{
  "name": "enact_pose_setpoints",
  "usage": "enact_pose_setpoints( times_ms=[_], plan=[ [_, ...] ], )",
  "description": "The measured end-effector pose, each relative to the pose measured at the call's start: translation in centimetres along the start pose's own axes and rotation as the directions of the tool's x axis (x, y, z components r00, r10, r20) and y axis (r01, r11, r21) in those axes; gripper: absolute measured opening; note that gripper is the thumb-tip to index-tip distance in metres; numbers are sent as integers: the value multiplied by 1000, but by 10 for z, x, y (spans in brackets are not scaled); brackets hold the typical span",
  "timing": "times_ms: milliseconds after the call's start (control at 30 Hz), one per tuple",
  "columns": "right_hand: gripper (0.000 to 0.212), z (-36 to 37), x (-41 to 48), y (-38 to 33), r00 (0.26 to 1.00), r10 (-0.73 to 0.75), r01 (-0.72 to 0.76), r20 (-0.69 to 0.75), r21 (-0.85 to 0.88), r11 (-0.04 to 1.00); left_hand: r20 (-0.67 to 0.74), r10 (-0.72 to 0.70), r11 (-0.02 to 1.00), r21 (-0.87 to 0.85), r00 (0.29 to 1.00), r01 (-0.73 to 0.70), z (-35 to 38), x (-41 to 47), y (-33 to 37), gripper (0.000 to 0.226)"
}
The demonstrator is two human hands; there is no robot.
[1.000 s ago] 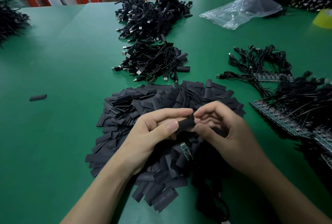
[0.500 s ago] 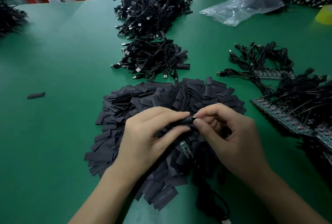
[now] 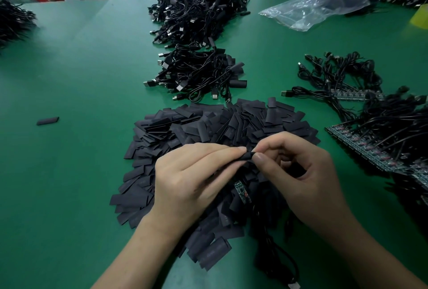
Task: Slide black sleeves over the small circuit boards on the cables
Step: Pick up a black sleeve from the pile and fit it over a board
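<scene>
A big heap of flat black sleeves lies on the green table in front of me. Above it my left hand pinches one black sleeve between thumb and fingers. My right hand pinches the same sleeve's right end with thumb and forefinger. Just below the two hands a small green circuit board shows, on a black cable that runs toward the near table edge. Whether either hand holds that cable is hidden.
Behind the heap lie two piles of sleeved USB cables. Bare boards on cables are spread at the right. One stray sleeve lies at the left, a clear plastic bag at the back right.
Both hands have turned and worked the sleeve between their fingertips, staying over the heap. My left thumb has slipped under the sleeve. The board below keeps its place.
</scene>
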State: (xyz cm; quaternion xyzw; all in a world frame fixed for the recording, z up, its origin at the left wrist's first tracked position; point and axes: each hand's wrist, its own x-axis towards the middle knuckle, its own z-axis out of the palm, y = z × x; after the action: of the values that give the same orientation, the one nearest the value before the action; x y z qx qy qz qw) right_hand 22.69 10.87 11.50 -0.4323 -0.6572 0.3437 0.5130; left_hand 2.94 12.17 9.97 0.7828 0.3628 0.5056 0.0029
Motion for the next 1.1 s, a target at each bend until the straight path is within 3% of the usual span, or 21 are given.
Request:
enact_pose_setpoints(
  times_ms=[400,1100],
  plan=[
    [8,0,1,3,999,33,-33,-10,-2,999,19,81,992,97,997,-82,-1,0,-7,18],
    [3,-1,-1,8,998,36,-36,41,-6,999,46,55,998,2,997,-55,2,0,-4,18]
  ],
)
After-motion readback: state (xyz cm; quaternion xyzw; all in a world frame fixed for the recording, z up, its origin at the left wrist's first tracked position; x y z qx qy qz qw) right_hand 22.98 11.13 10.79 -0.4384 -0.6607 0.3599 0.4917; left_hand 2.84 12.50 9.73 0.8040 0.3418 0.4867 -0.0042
